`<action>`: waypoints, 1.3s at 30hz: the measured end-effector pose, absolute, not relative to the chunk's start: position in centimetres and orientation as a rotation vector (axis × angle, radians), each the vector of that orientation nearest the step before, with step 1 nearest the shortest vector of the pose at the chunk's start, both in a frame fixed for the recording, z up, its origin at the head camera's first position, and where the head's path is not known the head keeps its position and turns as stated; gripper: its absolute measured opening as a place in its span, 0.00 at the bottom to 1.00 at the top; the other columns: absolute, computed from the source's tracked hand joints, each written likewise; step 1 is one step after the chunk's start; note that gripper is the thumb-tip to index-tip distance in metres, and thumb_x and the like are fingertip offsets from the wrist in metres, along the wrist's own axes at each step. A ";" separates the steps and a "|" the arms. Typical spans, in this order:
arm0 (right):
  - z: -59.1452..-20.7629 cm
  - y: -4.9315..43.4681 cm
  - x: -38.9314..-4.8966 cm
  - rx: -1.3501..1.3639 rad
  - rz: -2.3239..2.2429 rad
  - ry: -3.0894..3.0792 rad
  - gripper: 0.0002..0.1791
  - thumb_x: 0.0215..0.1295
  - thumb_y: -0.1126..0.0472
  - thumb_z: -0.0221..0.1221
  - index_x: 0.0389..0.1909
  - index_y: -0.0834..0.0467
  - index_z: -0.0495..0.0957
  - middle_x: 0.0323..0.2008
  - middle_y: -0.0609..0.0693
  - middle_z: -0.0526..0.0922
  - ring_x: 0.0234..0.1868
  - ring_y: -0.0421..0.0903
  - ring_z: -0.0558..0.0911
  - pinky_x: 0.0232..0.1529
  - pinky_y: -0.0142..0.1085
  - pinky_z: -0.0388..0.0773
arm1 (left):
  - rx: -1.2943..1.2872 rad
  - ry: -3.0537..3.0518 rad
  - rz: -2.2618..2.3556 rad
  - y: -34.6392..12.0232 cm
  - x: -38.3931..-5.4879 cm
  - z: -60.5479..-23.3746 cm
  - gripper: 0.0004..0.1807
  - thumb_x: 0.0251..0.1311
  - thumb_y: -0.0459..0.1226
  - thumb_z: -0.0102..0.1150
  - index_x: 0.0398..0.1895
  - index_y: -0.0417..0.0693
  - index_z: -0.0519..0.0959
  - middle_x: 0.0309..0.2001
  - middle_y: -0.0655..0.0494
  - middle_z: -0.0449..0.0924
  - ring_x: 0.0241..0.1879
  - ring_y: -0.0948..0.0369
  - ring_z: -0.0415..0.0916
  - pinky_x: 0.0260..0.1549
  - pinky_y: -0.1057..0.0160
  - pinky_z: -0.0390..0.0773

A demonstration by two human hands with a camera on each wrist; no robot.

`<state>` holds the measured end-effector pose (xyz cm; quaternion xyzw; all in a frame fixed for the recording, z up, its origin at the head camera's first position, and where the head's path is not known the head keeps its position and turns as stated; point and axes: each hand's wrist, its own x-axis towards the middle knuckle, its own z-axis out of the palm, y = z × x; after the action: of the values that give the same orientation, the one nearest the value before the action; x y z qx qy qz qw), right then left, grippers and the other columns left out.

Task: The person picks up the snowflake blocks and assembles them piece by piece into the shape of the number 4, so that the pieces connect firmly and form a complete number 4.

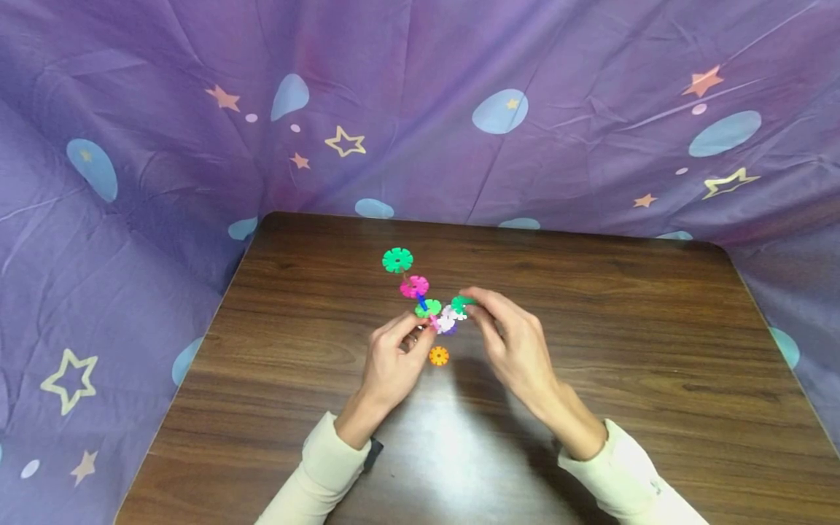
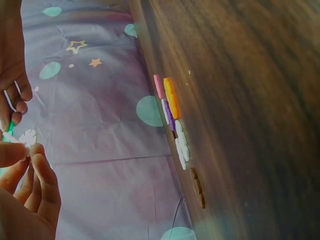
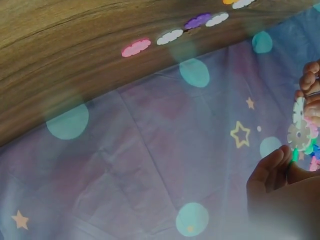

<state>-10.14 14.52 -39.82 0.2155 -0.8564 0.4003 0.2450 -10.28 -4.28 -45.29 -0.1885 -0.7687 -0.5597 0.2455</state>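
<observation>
In the head view, both hands meet over the table at a joined chain of notched plastic discs. My left hand (image 1: 396, 359) pinches the chain near a white disc (image 1: 446, 321). My right hand (image 1: 521, 346) pinches a small green disc (image 1: 458, 305) between thumb and forefinger, against the white part. From the left hand the chain runs up and left through a light green disc (image 1: 428, 308), a blue disc (image 1: 421, 300), a pink disc (image 1: 414, 286) and a larger green disc (image 1: 397, 260). The fingers partly hide where the pieces join.
An orange disc (image 1: 439, 356) shows below the hands. In the left wrist view, loose discs lie on the wooden table (image 2: 250, 125): pink (image 2: 158, 86), purple (image 2: 170, 116), brown (image 2: 197, 187) and several more. A purple patterned cloth (image 1: 420, 44) hangs behind and beside the table.
</observation>
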 end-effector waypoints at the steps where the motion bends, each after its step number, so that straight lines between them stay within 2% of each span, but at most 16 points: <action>1: -39.9 14.6 -10.2 0.599 1.081 -2.337 0.13 0.70 0.67 0.63 0.53 0.56 0.85 0.48 0.50 0.90 0.50 0.47 0.89 0.56 0.31 0.82 | -0.516 -2.097 -1.528 -4.3 -10.3 -45.3 0.04 0.59 0.26 0.67 0.32 0.43 0.86 0.24 0.53 0.81 0.21 0.65 0.72 0.19 0.68 0.76; 9: -39.9 14.8 -10.3 0.688 0.984 -2.336 0.15 0.70 0.67 0.63 0.55 0.56 0.85 0.42 0.49 0.90 0.35 0.41 0.85 0.41 0.34 0.84 | -0.509 -2.109 -1.538 -4.2 -10.1 -45.2 0.03 0.60 0.26 0.66 0.32 0.41 0.85 0.24 0.51 0.82 0.22 0.65 0.73 0.20 0.69 0.77; 12: -39.9 14.9 -10.4 0.713 0.945 -2.333 0.15 0.70 0.67 0.62 0.55 0.57 0.85 0.40 0.49 0.90 0.32 0.40 0.83 0.38 0.36 0.84 | -0.498 -2.136 -1.558 -4.1 -9.9 -45.1 0.02 0.62 0.27 0.64 0.33 0.40 0.84 0.26 0.50 0.83 0.23 0.64 0.75 0.21 0.67 0.79; 19: -39.9 14.9 -10.5 0.761 0.954 -2.310 0.15 0.69 0.69 0.63 0.55 0.57 0.85 0.40 0.51 0.91 0.33 0.41 0.84 0.40 0.35 0.85 | -0.460 -2.218 -1.569 -4.1 -9.7 -45.0 0.02 0.65 0.30 0.62 0.36 0.39 0.83 0.29 0.49 0.83 0.26 0.62 0.78 0.22 0.63 0.81; 25: -39.9 14.7 -10.6 0.798 0.926 -2.263 0.17 0.66 0.73 0.63 0.54 0.58 0.85 0.36 0.52 0.90 0.32 0.41 0.84 0.38 0.35 0.85 | -0.478 -2.172 -1.587 -3.9 -9.7 -45.1 0.02 0.64 0.26 0.62 0.36 0.39 0.83 0.29 0.48 0.83 0.28 0.58 0.80 0.29 0.60 0.85; 32: -39.8 14.4 -10.7 0.851 0.869 -2.198 0.18 0.65 0.75 0.62 0.53 0.59 0.86 0.32 0.52 0.89 0.34 0.44 0.86 0.41 0.37 0.87 | -0.471 -2.098 -1.649 -3.6 -9.5 -45.2 0.04 0.61 0.23 0.61 0.37 0.36 0.83 0.29 0.46 0.83 0.29 0.57 0.81 0.28 0.58 0.86; 39: -39.4 14.1 -10.7 0.892 0.835 -2.187 0.18 0.63 0.78 0.62 0.51 0.60 0.86 0.34 0.52 0.89 0.36 0.46 0.87 0.42 0.39 0.88 | -0.461 -2.054 -1.662 -3.6 -9.3 -45.1 0.04 0.61 0.22 0.61 0.36 0.35 0.83 0.29 0.45 0.83 0.29 0.54 0.82 0.31 0.62 0.87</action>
<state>-10.74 14.06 -39.42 0.3383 -0.8292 0.3164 0.3129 -9.29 -3.58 -45.06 -0.1674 -0.7457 -0.6034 0.2275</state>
